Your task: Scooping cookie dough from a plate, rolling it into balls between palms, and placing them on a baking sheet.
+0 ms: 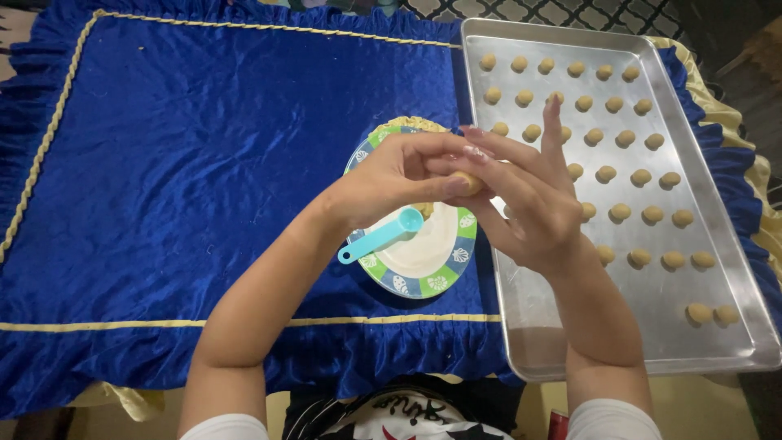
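Both our forearms reach up from the bottom edge and meet over the middle. Our left hand (391, 175) and right hand (521, 200) press together around a small tan ball of dough (470, 181), the left thumb and fingertips pinching it against the right palm while the right fingers stand spread; so each grip is closed on that ball, held in the air above the round white plate with a green and blue patterned rim (444, 273). On that plate lies a light blue plastic measuring spoon (381, 235), its handle pointing out over the rim toward our left. A lump of the same tan dough (407, 125) seems to sit at the plate's far edge, mostly hidden behind our hands. Just right of the plate lies a long rectangular silver metal baking tray (562, 342), carrying rows of small rolled dough balls (627, 138), spaced apart. Everything rests on a deep blue satin cloth with ruffled edges and gold cord trim (187, 163) covering the table.
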